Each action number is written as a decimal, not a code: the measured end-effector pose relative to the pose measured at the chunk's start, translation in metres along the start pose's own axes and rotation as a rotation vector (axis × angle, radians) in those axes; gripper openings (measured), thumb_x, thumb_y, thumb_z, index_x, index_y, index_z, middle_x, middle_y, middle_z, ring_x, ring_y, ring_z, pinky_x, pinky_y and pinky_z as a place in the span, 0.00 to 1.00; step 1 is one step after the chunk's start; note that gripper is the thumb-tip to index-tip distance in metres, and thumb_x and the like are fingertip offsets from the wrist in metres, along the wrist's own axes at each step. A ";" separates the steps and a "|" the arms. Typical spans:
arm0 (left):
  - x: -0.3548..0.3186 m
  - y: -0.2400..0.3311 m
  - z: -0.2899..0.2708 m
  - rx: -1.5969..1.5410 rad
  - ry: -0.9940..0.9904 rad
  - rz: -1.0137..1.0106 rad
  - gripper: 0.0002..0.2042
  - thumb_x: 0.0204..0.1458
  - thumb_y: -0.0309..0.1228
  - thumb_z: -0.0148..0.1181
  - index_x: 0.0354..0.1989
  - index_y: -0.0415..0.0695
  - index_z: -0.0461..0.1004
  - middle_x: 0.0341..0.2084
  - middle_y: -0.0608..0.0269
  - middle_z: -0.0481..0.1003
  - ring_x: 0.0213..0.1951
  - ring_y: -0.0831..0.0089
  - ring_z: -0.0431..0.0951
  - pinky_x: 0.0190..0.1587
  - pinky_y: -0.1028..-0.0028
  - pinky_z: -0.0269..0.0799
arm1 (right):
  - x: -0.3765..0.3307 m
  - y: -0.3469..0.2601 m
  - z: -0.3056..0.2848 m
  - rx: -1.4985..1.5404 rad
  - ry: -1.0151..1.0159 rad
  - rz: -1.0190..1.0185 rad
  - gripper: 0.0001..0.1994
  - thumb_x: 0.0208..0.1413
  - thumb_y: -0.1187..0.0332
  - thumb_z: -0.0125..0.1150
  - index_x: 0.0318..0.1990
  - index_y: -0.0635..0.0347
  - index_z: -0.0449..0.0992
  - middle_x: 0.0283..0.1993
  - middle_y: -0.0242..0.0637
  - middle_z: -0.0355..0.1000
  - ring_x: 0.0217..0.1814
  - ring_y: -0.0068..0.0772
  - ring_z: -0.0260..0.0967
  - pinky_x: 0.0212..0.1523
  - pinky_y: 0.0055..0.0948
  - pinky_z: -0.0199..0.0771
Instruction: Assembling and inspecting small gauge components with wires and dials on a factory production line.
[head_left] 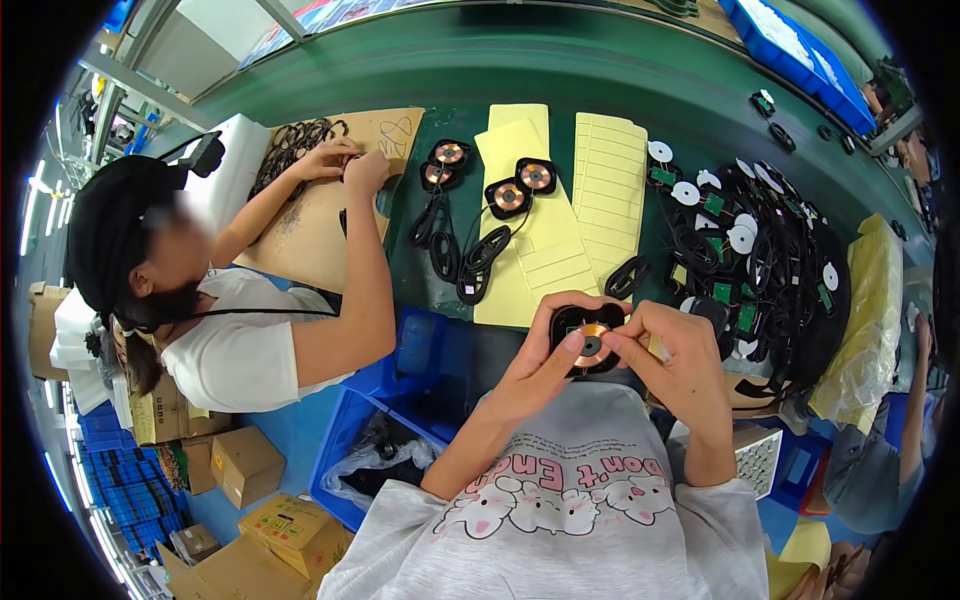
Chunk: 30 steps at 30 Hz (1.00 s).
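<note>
left hand (pixel 538 362): clamping black casing (pixel 566 319) | right hand (pixel 676 348): pinching copper coil's (pixel 598 356) edge | round coil: lying between hands, facing up

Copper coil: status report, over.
Left hand holding black housing. Right hand touching copper coil at its edge. Coil lies over housing; full seating unclear. Both hands partly cover coil's rim.
</note>
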<state>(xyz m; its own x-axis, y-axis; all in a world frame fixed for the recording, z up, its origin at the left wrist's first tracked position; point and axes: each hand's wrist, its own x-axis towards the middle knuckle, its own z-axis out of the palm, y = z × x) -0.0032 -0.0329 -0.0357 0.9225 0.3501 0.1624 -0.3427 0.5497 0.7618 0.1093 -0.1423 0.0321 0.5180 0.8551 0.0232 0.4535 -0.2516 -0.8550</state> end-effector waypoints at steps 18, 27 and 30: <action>0.002 0.000 -0.004 -0.026 0.036 -0.020 0.13 0.59 0.28 0.40 0.51 0.42 0.55 0.51 0.48 0.63 0.40 0.71 0.66 0.39 0.79 0.65 | 0.002 0.000 0.005 -0.022 0.089 -0.005 0.07 0.42 0.73 0.62 0.21 0.63 0.69 0.19 0.30 0.64 0.18 0.25 0.56 0.19 0.22 0.55; 0.010 0.028 -0.009 0.497 0.217 -0.016 0.15 0.53 0.23 0.46 0.50 0.39 0.58 0.46 0.51 0.65 0.41 0.70 0.68 0.43 0.76 0.66 | 0.015 0.019 0.018 -0.063 0.012 -0.079 0.10 0.47 0.65 0.61 0.23 0.61 0.70 0.19 0.31 0.65 0.18 0.28 0.59 0.21 0.26 0.58; 0.039 0.053 -0.041 0.739 0.466 0.174 0.20 0.47 0.21 0.50 0.51 0.40 0.59 0.44 0.54 0.67 0.35 0.74 0.69 0.39 0.81 0.66 | 0.025 0.020 0.009 0.115 -0.071 0.029 0.09 0.48 0.67 0.61 0.23 0.62 0.72 0.18 0.30 0.65 0.18 0.22 0.55 0.21 0.21 0.55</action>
<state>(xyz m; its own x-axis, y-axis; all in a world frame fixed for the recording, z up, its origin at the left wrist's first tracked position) 0.0069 0.0414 -0.0147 0.6474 0.7442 0.1644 -0.1204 -0.1131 0.9863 0.1248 -0.1217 0.0107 0.4754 0.8790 -0.0356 0.3510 -0.2267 -0.9085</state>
